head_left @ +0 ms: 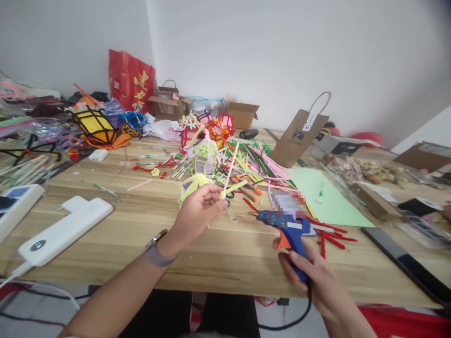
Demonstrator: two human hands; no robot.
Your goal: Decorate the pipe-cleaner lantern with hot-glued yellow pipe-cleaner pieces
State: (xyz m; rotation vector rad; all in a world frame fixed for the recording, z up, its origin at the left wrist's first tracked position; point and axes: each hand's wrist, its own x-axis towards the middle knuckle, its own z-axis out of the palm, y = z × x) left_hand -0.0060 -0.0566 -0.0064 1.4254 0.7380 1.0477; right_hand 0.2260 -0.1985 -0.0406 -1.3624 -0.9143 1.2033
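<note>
My left hand pinches a thin wooden stick that slants up and to the right. Pale yellow pipe cleaner sits at the stick's lower end by my fingertips. In my right hand is a blue hot glue gun, its fingers around the handle near the orange trigger. The gun's nozzle points left toward my left hand, some distance apart from the stick. Just behind my left hand lies a pale yellow craft piece, partly hidden. A small green and purple lantern stands behind it.
Pipe cleaners and finished lanterns crowd the table's middle. A white power strip lies left. Red pipe cleaners, a green sheet and a dark phone-like slab lie right. A paper bag stands behind.
</note>
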